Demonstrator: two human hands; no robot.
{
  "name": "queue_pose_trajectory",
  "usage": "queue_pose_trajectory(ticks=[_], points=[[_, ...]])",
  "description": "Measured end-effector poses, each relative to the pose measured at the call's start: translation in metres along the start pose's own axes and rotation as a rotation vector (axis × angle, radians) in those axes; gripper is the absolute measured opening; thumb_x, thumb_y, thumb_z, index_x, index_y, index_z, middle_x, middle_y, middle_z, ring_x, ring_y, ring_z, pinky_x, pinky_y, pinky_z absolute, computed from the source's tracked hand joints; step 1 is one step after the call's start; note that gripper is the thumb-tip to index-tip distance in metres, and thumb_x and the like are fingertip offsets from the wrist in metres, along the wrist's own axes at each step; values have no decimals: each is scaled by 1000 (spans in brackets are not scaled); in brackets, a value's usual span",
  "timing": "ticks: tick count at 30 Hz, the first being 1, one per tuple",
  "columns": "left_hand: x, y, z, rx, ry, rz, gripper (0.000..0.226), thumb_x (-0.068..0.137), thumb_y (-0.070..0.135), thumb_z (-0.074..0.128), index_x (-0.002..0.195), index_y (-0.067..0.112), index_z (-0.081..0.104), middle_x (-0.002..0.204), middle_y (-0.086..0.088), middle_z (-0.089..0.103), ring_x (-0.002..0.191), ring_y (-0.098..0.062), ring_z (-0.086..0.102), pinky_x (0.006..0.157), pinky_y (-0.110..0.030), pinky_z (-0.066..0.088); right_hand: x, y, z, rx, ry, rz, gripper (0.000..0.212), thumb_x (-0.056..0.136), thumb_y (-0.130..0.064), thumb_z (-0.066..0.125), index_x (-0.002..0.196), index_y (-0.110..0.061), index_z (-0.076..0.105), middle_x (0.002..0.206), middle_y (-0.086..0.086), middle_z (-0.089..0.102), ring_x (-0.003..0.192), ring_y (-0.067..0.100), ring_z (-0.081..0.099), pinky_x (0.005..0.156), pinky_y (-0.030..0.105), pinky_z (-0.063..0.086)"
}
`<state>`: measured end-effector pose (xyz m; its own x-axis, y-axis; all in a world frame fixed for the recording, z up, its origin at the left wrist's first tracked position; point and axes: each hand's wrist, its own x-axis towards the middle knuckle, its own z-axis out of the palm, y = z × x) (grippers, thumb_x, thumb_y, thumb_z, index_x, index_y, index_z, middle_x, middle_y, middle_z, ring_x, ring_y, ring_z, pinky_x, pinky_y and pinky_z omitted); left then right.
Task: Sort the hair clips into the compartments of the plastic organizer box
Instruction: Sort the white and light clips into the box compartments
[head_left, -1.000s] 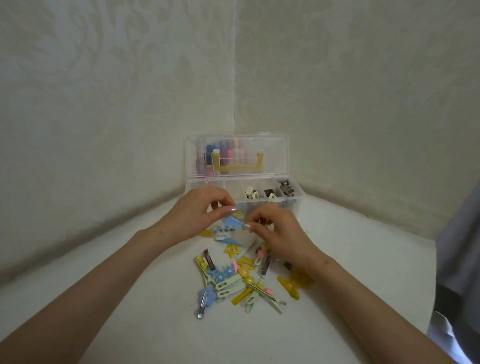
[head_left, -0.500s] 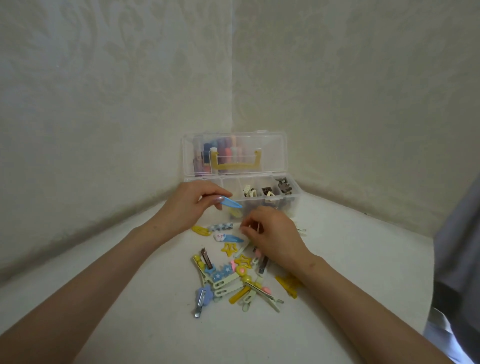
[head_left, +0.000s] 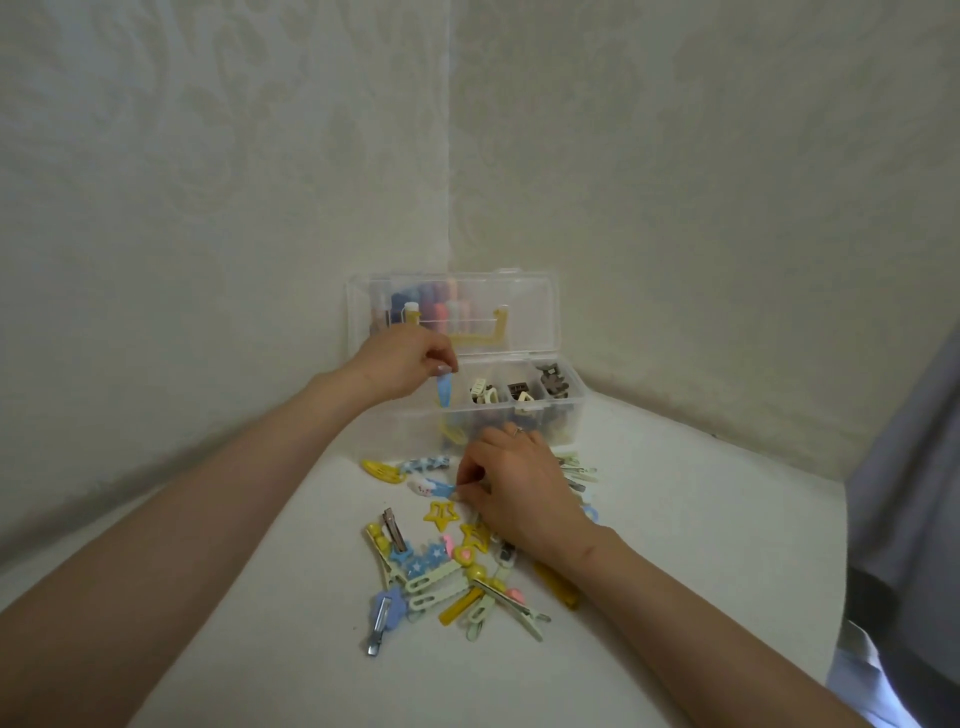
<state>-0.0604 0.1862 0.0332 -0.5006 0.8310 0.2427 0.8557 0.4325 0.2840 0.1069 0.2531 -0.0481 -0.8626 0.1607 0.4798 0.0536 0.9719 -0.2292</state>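
A person's left hand (head_left: 402, 364) pinches a blue hair clip (head_left: 444, 391) by its top end over the organizer box (head_left: 565, 415), above the compartment just left of the cream clips (head_left: 480, 391). The clip hangs with its long axis straight down, tip near rim level, and the raised lid (head_left: 530, 312) stands behind. In front of the box, the right hand (head_left: 519, 493) pinches the end of a cloud-topped clip (head_left: 430, 487) lying flat on the desk (head_left: 675, 545), beside the loose pile (head_left: 441, 577).

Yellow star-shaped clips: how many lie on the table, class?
2. One star clip lies beside the right hand; a second star clip sits nearer the camera, against that hand's edge. The hand may hide more.
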Motion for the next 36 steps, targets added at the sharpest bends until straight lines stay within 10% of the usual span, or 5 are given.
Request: queue_pose_trajectory(ticks=[6,12,26,36], points=[[-22,-3,-7,-151,195,62,16,90,18,57,97,11,69,87,3,61,82,-16,54,74,-30,41,3,1,-12,235,67,88,6,83,-22,66,81,-19,62,77,-12,55,76,7,44,72,25,33],[-57,7,-18,-472,-58,125,16,92,18,53,88,13,68,77,5,68,68,0,58,66,-13,47,3,1,-17,490,142,227,9,88,-22,62,81,-17,57,71,-3,59,63,12,50,61,33,44],[-58,6,-11,-505,197,55,3,84,15,65,81,16,64,74,7,65,64,3,55,61,-6,39,-1,9,-20,540,195,295,27,89,-30,61,71,-11,56,61,4,60,61,22,56,62,41,47],[-20,2,-7,-321,183,-56,5,83,16,65,83,12,64,78,1,65,78,-13,57,75,-26,42,0,10,-15,501,111,176,27,87,-30,64,70,-10,60,62,5,61,55,13,49,59,36,46]])
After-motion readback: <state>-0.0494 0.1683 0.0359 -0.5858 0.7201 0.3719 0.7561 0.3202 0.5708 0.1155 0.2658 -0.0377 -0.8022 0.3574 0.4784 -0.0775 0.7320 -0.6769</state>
